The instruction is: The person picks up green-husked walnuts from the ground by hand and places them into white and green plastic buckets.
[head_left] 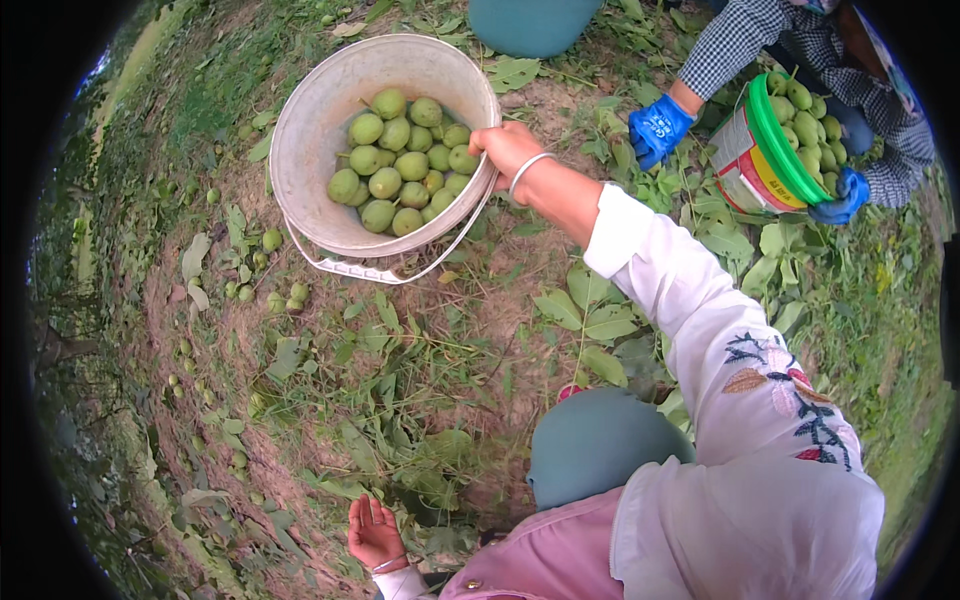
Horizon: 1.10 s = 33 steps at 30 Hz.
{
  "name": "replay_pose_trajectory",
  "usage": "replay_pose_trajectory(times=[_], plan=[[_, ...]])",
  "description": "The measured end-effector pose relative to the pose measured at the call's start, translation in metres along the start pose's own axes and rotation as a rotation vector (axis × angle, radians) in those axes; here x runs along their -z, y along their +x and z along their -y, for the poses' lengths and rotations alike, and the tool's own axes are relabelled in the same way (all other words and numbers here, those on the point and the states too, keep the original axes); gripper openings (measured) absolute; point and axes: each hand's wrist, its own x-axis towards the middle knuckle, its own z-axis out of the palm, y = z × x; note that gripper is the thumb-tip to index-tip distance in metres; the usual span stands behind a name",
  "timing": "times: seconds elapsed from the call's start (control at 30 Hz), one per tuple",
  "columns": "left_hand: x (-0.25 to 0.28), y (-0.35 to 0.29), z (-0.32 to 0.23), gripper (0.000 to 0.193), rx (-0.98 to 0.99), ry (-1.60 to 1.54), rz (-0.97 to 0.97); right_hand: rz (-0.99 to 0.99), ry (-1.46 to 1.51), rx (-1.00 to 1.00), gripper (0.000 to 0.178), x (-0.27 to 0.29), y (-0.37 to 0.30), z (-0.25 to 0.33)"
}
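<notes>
My right hand (512, 152) grips the right side of the rim of a whitish plastic bucket (308, 140), its arm stretched out across the view. The bucket leans so that its inside shows, and a layer of green walnuts (400, 170) in their husks covers its bottom. Its white bail handle (365, 271) hangs down on the near side. Low in the view, my left hand (374, 535) is held palm up over the ground, fingers apart and nothing in it.
At the upper right, a co-worker's blue-gloved hand (658, 130) reaches toward the ground; the other glove (843, 195) touches a green-rimmed bucket (755, 150) full of green walnuts. A teal round object (530, 25) is at the top. Loose walnuts (272, 240) and leaves (590, 305) litter the ground.
</notes>
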Motion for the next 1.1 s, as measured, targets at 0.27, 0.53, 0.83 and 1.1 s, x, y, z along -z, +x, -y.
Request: replay_pose_trajectory(times=[0.27, 0.53, 0.83, 1.1], plan=[[0.036, 0.042, 0.027, 0.029, 0.121, 0.129, -0.114, 0.078, -0.399, 0.014, 0.085, -0.094, -0.023, -0.059], [-0.008, 0.047, 0.046, 0.031, 0.159, 0.243, -0.037, -0.288, -0.915, 0.524, 0.031, 0.097, 0.109, -0.155], [-0.002, 0.038, 0.025, 0.024, 0.065, 0.362, -0.147, -0.150, -1.370, 0.269, 0.043, 0.095, 0.084, -0.121], [-0.038, 0.045, 0.046, 0.025, 0.190, 0.127, 0.013, 0.006, 0.405, -0.295, 0.025, 0.125, 0.052, -0.048]])
